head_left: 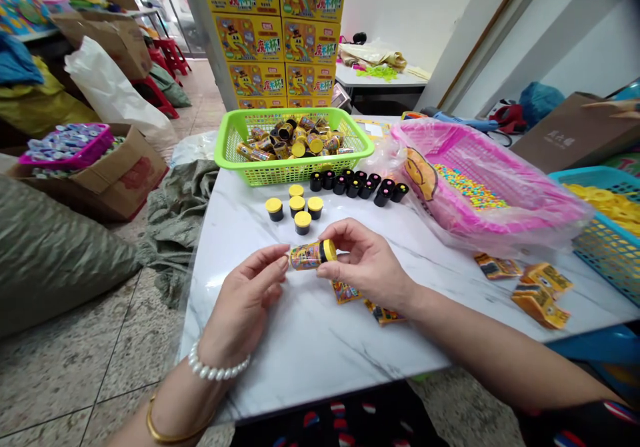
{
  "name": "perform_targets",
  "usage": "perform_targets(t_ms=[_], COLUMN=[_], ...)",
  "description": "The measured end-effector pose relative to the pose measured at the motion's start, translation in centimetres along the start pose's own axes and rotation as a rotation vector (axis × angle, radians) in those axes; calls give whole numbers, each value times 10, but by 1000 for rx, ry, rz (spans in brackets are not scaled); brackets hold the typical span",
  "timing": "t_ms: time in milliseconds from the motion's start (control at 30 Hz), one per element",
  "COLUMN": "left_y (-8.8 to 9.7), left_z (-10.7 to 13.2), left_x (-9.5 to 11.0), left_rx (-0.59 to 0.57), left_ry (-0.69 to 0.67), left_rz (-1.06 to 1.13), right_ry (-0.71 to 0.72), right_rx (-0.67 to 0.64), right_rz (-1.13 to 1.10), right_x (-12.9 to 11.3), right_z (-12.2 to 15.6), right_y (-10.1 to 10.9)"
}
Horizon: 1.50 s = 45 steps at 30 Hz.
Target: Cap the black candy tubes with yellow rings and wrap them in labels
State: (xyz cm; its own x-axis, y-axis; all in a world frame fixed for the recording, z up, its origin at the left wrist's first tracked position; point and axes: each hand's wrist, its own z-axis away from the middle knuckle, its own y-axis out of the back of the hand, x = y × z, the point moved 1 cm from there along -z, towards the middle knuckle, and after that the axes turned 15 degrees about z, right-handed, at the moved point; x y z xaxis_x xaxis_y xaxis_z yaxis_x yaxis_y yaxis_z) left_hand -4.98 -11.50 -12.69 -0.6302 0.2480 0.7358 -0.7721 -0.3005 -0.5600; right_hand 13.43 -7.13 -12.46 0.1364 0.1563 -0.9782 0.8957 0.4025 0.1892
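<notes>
Centrally, just below the middle of the view, a small tube (313, 255) with a colourful printed wrap and a yellow cap (329, 251) lies sideways in the air above a white marble table (310, 353). The left hand (247, 303) pinches its base end between thumb and fingertips, and the right hand (367, 267) pinches the capped end the same way. At 12 o'clock from the tube, close by, stand five black pots with yellow lids (296, 208), bare of any wrap. At 1 o'clock a row of black pots without lids (357, 185) waits. Further off at 12 o'clock a green basket (295, 172) holds a pile of wrapped, capped tubes, which look finished. At 2 o'clock a pink basket (505, 223) inside a clear bag holds small coloured sweets (470, 192). At 3 o'clock a blue basket (600, 253) holds loose yellow lids (610, 207). Flat printed wraps (540, 293) lie at 4 o'clock, with more half hidden under the right hand. Judging by these piles, a good share is done, while the bare and open pots remain.
</notes>
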Motion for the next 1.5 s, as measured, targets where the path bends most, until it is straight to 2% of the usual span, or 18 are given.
perform_targets(t_ms=[67,133,200,333,400,533,600,733,800,933,1100,1267,1400,1467,1500], left_y=[-1,-2,-3,-3,-3,-2,0,2,2,0,-2,-3,-1,-1,-1], left_z=[3,4,4,2,2,2,2,1,1,2,3,6,8,9,10], left_x=[0,-1,-2,-2,-2,-2,-3,-2,-2,-1,-1,-3,-4,-3,-2], left_rx=[-84,-227,-307,-288,-264,-266,-285,-310,-319,-309,-257,-313,-393,-432,-439], left_ry=[-63,-8,61,57,44,81,71,-5,17,90,5,-197,-426,-509,-516], left_rz=[-59,-119,-162,-152,-151,-175,-213,-273,-237,-133,-187,-355,-568,-638,-646], right_ry=[21,89,169,303,425,700,718,554,500,503,248,-82,-375,-428,-402], right_rx=[-25,-48,-74,-68,-26,-54,-45,86,129,88,-25,-9,-120,-177,-182], right_rz=[7,89,211,379,471,620,650,635,609,559,344,134,-54,-96,-104], right_x=[1,1,1,-4,-6,-8,-4,4,5,2,3,5,2,2,2], right_z=[0,1,3,4,4,7,9,14,15,14,12,14,13,13,14], right_y=[1,3,6,12,14,15,14,6,3,3,4,-2,-4,-5,-5])
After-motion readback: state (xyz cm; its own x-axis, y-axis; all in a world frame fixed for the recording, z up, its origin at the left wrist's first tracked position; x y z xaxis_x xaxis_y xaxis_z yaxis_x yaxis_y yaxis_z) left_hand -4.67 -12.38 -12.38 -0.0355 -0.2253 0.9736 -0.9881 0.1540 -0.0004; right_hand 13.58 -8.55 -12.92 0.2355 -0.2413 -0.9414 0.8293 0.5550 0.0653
